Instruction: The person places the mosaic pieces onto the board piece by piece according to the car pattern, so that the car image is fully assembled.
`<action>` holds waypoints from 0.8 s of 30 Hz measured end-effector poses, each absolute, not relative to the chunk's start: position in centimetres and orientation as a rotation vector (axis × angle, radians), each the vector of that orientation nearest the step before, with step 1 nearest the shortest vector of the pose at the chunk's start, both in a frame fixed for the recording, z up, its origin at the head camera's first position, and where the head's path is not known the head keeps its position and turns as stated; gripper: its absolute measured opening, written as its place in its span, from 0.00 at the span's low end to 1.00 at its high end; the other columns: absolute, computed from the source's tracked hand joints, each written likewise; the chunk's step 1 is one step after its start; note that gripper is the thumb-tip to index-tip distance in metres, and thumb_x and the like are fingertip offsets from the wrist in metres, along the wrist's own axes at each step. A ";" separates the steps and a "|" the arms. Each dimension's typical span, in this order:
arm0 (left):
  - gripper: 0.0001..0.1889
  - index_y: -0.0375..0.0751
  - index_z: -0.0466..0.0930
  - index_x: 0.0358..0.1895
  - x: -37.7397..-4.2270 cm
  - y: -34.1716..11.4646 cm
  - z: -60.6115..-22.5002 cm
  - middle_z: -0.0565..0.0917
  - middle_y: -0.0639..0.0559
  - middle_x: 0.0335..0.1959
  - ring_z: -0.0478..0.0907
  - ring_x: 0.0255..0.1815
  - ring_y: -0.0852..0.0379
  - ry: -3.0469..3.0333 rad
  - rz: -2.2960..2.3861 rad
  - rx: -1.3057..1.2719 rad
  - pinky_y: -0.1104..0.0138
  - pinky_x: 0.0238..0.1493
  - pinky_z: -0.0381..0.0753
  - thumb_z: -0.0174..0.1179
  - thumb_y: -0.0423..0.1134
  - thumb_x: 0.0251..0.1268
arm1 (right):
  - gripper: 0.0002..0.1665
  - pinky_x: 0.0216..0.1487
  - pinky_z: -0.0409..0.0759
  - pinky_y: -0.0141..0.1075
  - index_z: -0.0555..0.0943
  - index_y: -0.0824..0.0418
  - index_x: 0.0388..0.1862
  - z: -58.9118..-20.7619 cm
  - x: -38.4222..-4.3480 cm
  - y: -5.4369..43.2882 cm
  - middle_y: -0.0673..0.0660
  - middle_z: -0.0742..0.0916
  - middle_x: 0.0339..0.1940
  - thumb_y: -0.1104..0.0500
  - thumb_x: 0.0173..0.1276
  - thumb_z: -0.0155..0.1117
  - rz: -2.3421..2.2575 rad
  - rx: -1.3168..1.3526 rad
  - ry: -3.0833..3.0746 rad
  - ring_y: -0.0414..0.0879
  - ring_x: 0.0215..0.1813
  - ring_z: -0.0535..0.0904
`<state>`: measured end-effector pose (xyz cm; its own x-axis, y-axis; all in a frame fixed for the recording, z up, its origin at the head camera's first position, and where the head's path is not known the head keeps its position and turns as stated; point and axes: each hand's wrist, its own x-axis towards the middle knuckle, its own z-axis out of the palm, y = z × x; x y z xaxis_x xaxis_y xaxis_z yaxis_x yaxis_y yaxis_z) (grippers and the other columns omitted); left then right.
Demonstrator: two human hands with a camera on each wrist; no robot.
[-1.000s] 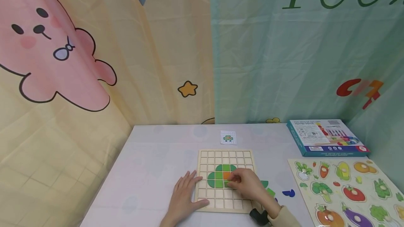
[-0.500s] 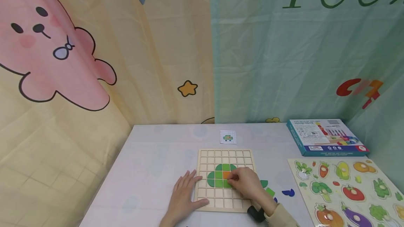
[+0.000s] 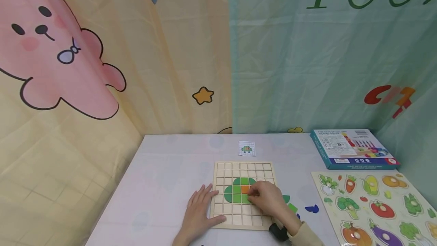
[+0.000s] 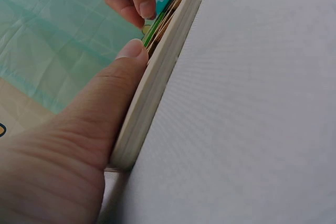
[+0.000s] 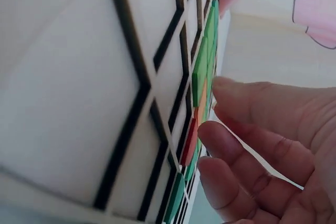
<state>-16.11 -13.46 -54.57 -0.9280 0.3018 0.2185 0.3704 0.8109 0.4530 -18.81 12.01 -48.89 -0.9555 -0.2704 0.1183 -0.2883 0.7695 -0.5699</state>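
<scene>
See on the table [image 3: 153, 185] the wooden grid board [image 3: 246, 221], braced along its left edge by a wide-spread left hand [image 3: 197, 217], and over the pattern a right hand [image 3: 268, 198] with fingers bent narrow, whether pinching anything cannot tell. Near those fingertips, find green tiles [image 3: 236, 190], 1 orange tile [image 3: 245, 189] and 1 red tile [image 5: 190, 142] on the grid, likely to get nudged askew if brushed by a knuckle, or if jolted by pressing with too light a brace.

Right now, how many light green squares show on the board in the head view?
4 show: top square; middle square, left of the orange piece; lower-left square and lower-right square, one row below. The right hand may hide others.
</scene>
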 end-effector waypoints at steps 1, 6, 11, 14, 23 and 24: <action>0.42 0.54 0.69 0.63 -16.1 -13.4 -54.6 0.62 0.50 0.71 0.51 0.73 0.46 -2.860 -0.756 -0.532 0.51 0.70 0.46 0.57 0.73 0.46 | 0.05 0.31 0.75 0.36 0.84 0.51 0.25 -48.9 -18.7 12.2 0.40 0.80 0.25 0.58 0.53 0.74 0.940 0.455 -2.927 0.37 0.29 0.76; 0.42 0.54 0.69 0.63 -16.1 -13.4 -54.6 0.62 0.50 0.71 0.51 0.73 0.46 -2.857 -0.755 -0.538 0.52 0.70 0.46 0.57 0.74 0.46 | 0.06 0.28 0.72 0.35 0.84 0.49 0.26 -48.3 -18.1 13.7 0.40 0.80 0.24 0.56 0.53 0.75 0.958 0.346 -2.951 0.38 0.26 0.72; 0.42 0.53 0.69 0.63 -16.1 -13.4 -54.5 0.62 0.50 0.71 0.51 0.73 0.46 -2.849 -0.758 -0.539 0.51 0.70 0.46 0.58 0.73 0.46 | 0.05 0.24 0.68 0.34 0.84 0.50 0.27 -47.7 -17.8 16.1 0.41 0.78 0.21 0.56 0.54 0.74 0.954 0.203 -2.978 0.40 0.23 0.68; 0.42 0.53 0.69 0.63 -16.0 -13.4 -54.4 0.62 0.50 0.71 0.51 0.73 0.46 -2.852 -0.757 -0.537 0.51 0.70 0.45 0.58 0.73 0.46 | 0.06 0.23 0.68 0.34 0.85 0.52 0.30 -47.4 -17.6 17.9 0.42 0.79 0.22 0.55 0.54 0.74 0.931 0.143 -2.996 0.40 0.24 0.69; 0.42 0.54 0.69 0.63 -16.0 -13.4 -54.3 0.62 0.49 0.71 0.51 0.73 0.45 -2.860 -0.752 -0.529 0.50 0.70 0.46 0.57 0.74 0.46 | 0.16 0.36 0.76 0.42 0.84 0.54 0.33 -47.3 -17.1 21.8 0.46 0.81 0.29 0.47 0.49 0.76 0.836 0.088 -3.132 0.44 0.34 0.73; 0.42 0.54 0.69 0.63 -16.0 -13.4 -54.4 0.62 0.49 0.71 0.51 0.73 0.45 -2.862 -0.750 -0.529 0.50 0.70 0.46 0.57 0.74 0.46 | 0.18 0.38 0.76 0.43 0.84 0.55 0.33 -47.4 -17.1 22.1 0.46 0.81 0.29 0.47 0.47 0.77 0.829 0.093 -3.143 0.44 0.34 0.73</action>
<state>-16.05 -13.45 -54.36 -0.9290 0.2997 0.2169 0.3676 0.8143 0.4493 -17.09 22.07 -47.36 -0.9923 -0.0828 -0.0915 -0.0269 0.8687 -0.4946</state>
